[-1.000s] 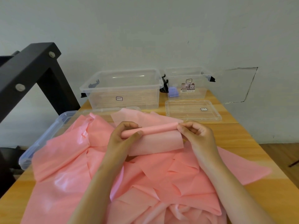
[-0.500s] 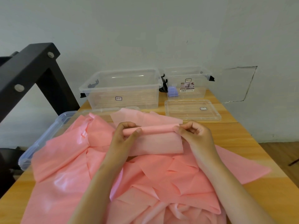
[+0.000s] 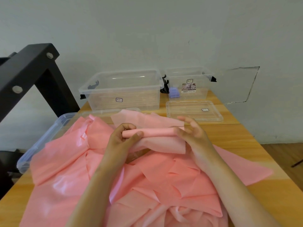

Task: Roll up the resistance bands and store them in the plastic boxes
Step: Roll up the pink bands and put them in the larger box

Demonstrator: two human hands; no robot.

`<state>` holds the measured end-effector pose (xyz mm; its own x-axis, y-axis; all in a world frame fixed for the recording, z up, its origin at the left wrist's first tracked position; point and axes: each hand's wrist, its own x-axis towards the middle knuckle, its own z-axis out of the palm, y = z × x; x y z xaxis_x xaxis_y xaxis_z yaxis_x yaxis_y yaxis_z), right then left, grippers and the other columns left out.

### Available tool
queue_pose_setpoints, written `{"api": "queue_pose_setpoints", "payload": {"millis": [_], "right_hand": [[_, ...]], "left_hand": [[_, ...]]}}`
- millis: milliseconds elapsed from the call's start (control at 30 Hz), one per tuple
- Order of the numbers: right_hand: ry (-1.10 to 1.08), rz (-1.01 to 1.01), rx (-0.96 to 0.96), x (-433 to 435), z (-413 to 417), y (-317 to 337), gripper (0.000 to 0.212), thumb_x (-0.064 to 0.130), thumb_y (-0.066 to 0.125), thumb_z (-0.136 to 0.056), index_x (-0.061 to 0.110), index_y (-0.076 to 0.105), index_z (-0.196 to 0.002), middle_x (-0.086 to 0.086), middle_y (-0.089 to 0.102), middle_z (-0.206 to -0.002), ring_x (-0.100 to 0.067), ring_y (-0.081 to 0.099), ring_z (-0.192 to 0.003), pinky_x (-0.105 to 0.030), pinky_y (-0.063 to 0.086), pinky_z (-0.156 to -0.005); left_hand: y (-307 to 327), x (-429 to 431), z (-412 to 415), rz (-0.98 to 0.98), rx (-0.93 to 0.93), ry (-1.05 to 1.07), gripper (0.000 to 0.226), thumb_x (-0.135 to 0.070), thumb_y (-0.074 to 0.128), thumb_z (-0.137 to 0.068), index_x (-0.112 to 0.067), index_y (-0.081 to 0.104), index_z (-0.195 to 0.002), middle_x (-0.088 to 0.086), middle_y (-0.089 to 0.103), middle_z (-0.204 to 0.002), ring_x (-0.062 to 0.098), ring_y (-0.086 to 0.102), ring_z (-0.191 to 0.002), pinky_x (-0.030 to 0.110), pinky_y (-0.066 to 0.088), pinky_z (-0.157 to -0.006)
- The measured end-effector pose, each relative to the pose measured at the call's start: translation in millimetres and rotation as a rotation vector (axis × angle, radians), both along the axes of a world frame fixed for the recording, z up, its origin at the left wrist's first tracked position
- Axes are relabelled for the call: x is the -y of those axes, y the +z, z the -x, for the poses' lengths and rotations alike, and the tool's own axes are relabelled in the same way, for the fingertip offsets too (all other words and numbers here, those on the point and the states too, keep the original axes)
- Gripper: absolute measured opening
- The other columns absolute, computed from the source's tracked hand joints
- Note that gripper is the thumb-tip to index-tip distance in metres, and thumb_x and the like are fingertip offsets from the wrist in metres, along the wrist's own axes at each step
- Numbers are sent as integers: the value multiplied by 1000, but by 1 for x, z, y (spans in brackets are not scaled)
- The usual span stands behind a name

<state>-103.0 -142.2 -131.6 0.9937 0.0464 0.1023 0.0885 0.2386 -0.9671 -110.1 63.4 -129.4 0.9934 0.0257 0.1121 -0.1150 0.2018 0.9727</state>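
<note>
In the foreground, a heap of pink resistance bands (image 3: 147, 185) sprawled over the wooden table (image 3: 237, 145). Just above the heap, a half-made roll (image 3: 155, 132) held level: left hand (image 3: 121, 138) curled round its left end, thumb on top; right hand (image 3: 191, 133) at the other end, blurred, grip impossible to judge. Loose tail (image 3: 160, 145) hanging beneath the roll. Best done, by the look of it, by turning both ends together, keeping the tail taut and the edges aligned to avoid a cone. Further back, a flat lid (image 3: 193, 110); against the wall, a large clear box (image 3: 123, 89) and a small clear box (image 3: 188, 84), both open.
</note>
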Motion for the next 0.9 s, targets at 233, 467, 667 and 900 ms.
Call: {"api": "queue_pose_setpoints", "payload": {"millis": [233, 467, 667, 900], "right_hand": [[-73, 195, 143, -2, 4, -1, 15, 5, 75, -77, 19, 70, -78, 15, 68, -78, 2, 61, -77, -10, 43, -68], [-8, 196, 175, 2, 5, -2, 22, -1, 76, -74, 14, 67, -86, 2, 73, -99, -8, 66, -92, -17, 48, -77], [-6, 223, 115, -1, 4, -2, 15, 10, 77, -77, 21, 69, -84, 17, 67, -78, 0, 60, -76, -12, 43, -67], [-3, 199, 150, 4, 5, 1, 20, 0, 76, -74, 17, 67, -83, 12, 67, -80, -4, 61, -78, -13, 46, -70]], "left_hand": [[-2, 2, -2, -7, -20, -7, 13, -9, 67, -85, -18, 58, -89, 0, 57, -69, 15, 57, -57, 28, 52, -45], [-7, -2, -4, -111, -8, -65, 17, -16, 75, -80, -20, 59, -83, 12, 57, -78, 25, 58, -65, 40, 51, -60], [2, 2, 1, -37, 58, -49, 29, 8, 65, -81, -13, 52, -96, -5, 64, -70, 11, 58, -51, 22, 45, -38], [-3, 0, -1, -170, 75, -29, 6, -12, 62, -90, -16, 58, -91, 11, 45, -66, 26, 46, -56, 29, 42, -45]]}}
